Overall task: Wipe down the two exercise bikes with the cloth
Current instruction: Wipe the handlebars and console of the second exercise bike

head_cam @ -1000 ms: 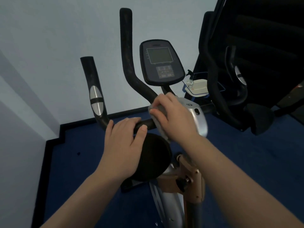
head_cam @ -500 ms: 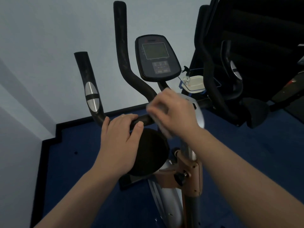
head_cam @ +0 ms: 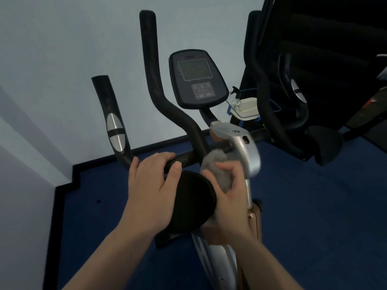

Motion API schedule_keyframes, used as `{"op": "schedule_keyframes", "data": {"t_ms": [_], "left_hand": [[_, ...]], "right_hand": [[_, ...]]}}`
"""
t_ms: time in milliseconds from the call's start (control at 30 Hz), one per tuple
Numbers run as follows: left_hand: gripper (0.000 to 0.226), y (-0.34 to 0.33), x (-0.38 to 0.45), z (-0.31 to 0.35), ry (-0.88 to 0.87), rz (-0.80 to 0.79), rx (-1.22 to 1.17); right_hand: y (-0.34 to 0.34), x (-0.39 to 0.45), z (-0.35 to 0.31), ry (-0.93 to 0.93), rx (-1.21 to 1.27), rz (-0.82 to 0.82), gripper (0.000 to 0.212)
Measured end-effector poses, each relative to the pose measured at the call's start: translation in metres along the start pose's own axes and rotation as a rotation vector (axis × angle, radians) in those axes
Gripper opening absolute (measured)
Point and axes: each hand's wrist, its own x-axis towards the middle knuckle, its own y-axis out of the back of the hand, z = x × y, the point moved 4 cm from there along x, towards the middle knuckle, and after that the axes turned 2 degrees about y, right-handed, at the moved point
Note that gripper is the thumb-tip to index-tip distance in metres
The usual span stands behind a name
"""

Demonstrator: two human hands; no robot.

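Observation:
An exercise bike stands in front of me, with black foam handlebars (head_cam: pixel 165 105), a dark console (head_cam: pixel 196 78) and a silver stem cover (head_cam: pixel 245 147). My left hand (head_cam: pixel 152 185) grips the black crossbar left of the stem. A bunched grey cloth (head_cam: pixel 217 168) is held by my right hand (head_cam: pixel 230 191), pressed against the lower left side of the silver stem cover. A black round pad (head_cam: pixel 192 204) sits below both hands. The second bike is not clearly in view.
A large black machine (head_cam: pixel 314 70) stands close on the right, with a padded arm (head_cam: pixel 322 143). A small white tray (head_cam: pixel 247 110) hangs behind the console. Blue carpet (head_cam: pixel 314 206) covers the floor; a pale wall (head_cam: pixel 52 59) and black skirting close off the left.
My right hand slid the cloth from the top of the silver stem cover down to its lower left side. My left hand stayed on the crossbar.

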Motion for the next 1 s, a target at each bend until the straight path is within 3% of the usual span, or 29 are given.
{"op": "schedule_keyframes", "data": {"t_ms": [67,167,267,467,567,700,767,900,1000], "left_hand": [[0.045,0.0,0.001,0.001,0.007,-0.007,-0.002],[0.045,-0.001,0.001,0.001,0.017,-0.014,0.006],[0.047,0.0,0.0,0.004,0.022,-0.01,-0.01],[0.024,0.003,-0.006,0.005,0.009,0.048,-0.149],[0.024,0.024,0.005,-0.004,0.016,0.198,-0.247],[0.023,0.065,0.048,-0.026,-0.016,0.417,-0.294],[0.026,0.08,0.071,-0.027,-0.07,0.48,-0.254],[0.028,0.094,0.119,-0.027,-0.098,0.509,-0.243],[0.028,0.097,0.155,-0.031,-0.09,0.407,-0.217]], "right_hand": [[0.002,0.001,-0.003,0.049,-0.039,-0.007,0.015],[-0.011,0.042,-0.02,0.245,-0.327,-0.1,0.01],[-0.038,0.09,-0.038,0.3,-0.467,-0.182,0.012],[-0.024,0.073,-0.019,0.239,-0.357,-0.186,0.013],[-0.018,0.067,-0.015,0.25,-0.385,-0.186,0.013],[-0.061,0.111,-0.039,0.373,-0.584,-0.291,0.016],[-0.082,0.134,-0.048,0.343,-0.598,-0.323,0.018],[-0.084,0.142,-0.045,0.254,-0.498,-0.351,0.018],[-0.072,0.131,-0.039,0.271,-0.507,-0.371,0.02]]}}
